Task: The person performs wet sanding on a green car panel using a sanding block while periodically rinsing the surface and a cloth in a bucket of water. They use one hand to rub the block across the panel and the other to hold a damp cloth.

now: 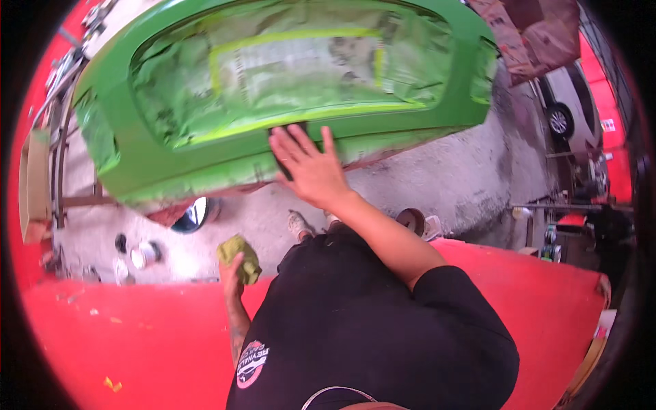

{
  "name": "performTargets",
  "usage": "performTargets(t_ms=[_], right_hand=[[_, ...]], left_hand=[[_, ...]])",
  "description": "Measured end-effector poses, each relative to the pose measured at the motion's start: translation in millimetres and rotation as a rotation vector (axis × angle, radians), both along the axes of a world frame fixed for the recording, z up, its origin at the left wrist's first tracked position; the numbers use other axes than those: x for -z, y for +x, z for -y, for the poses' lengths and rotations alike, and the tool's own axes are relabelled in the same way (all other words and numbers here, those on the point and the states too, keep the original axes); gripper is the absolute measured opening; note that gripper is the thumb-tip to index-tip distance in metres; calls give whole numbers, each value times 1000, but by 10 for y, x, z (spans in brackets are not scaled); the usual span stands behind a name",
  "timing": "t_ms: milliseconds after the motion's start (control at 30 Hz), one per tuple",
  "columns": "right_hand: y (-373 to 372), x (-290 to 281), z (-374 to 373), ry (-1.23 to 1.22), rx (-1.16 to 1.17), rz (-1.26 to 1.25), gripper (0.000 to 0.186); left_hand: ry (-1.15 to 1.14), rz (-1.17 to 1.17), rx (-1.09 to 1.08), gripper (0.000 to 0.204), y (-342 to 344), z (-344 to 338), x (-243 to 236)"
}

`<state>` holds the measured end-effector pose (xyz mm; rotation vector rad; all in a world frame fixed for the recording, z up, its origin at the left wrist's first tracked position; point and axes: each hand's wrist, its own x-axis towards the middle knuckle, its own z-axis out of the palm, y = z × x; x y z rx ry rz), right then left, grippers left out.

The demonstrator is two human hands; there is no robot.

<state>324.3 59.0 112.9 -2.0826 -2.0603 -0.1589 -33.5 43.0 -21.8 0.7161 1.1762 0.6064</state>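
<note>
A green-painted car tailgate (219, 149) stretches across in front of me. Its window opening is covered with masking paper (280, 72), edged in bright yellow-green tape. My right hand (307, 164) lies on the lower panel, just under the window edge, fingers spread and pressing a piece of black sandpaper (281, 164) against the paint. The hand partly covers the sandpaper. Lower and to the left, away from the tailgate, my left hand (234, 272) is closed around a crumpled yellow-green cloth (239, 256).
On the grey floor (437, 174) below the panel stand a dark round container (193, 215), a white can (144, 255) and a brown round object (411, 220) near my feet. Red surface (137, 328) lies behind me. A white car (570, 102) is at the right.
</note>
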Motion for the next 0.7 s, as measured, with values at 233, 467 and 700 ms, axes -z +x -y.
performTargets(t_ms=[233, 467, 700], right_hand=[[1401, 407, 859, 242, 611, -111, 82], [2571, 283, 952, 392, 976, -274, 83], [3180, -274, 635, 435, 811, -155, 85]], left_hand=[[-267, 503, -204, 76, 190, -145, -723], [42, 416, 222, 65, 1135, -666, -1273], [498, 233, 598, 65, 3350, -691, -2386]])
